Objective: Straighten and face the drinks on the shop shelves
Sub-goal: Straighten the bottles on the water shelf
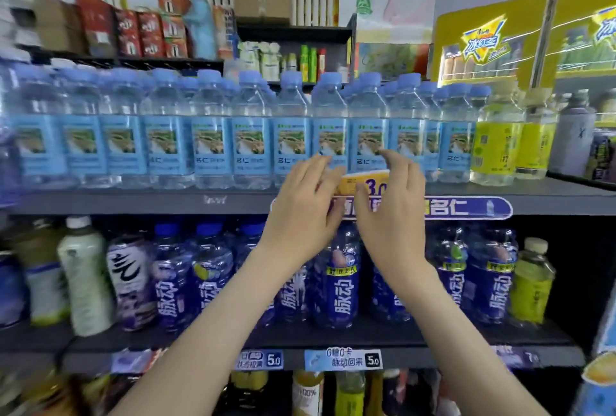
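Clear water bottles (pixel 251 135), lt-blue caps & labels, upright in tight row across mid frame, labels fwd. Yellow-label bottles (pixel 493 145) at row's right end. Dark-blue bottles (pixel 345 279) upright below, lower centre.

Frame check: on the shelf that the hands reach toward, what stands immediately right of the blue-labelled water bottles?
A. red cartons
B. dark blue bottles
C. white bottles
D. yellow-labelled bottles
D: the yellow-labelled bottles stand right after the last of the blue-labelled water bottles on the upper shelf.
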{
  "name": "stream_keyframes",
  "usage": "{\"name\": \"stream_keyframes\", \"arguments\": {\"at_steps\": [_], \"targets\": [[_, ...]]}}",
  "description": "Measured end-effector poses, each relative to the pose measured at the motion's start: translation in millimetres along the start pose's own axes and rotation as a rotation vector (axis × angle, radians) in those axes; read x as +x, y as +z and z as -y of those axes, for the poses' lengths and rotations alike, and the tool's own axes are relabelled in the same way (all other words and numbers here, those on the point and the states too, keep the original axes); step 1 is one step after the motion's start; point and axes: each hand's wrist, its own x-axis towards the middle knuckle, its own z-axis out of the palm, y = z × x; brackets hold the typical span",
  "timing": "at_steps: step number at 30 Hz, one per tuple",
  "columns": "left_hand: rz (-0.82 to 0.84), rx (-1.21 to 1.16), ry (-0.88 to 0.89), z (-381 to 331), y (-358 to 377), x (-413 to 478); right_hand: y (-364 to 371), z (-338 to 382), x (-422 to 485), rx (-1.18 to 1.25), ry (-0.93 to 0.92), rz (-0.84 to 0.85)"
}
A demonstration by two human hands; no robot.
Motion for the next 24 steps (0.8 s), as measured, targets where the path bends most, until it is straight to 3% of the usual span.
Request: {"name": "stream_keyframes", "arguments": {"at_steps": [3,6,13,19,24], "targets": [[0.007,-0.054,-0.053,21.6,-38.1,-53.3,28.2,38.9,-59.0,0.106,-0.061,0.142],[0.137,0.013,-0.115,61.0,-75.4,-123.5,72.6,81.1,-114.3,0.18,0.017,0.349],[0.677,0.2,-0.541,189.0,-199.7,-305.1,200.6,222.6,-221.8,0.204,0.157,0.752],[0.774,0.378,-0.818,295.8,-314.0,-404.2,290.5,351.6,-276.9,0.283,0.089,0.939],[0.727,0.453,-0.952,374.8,-389.8,-466.9,366.9,448.3,-299.6,0.364,0.02,0.991]]}}
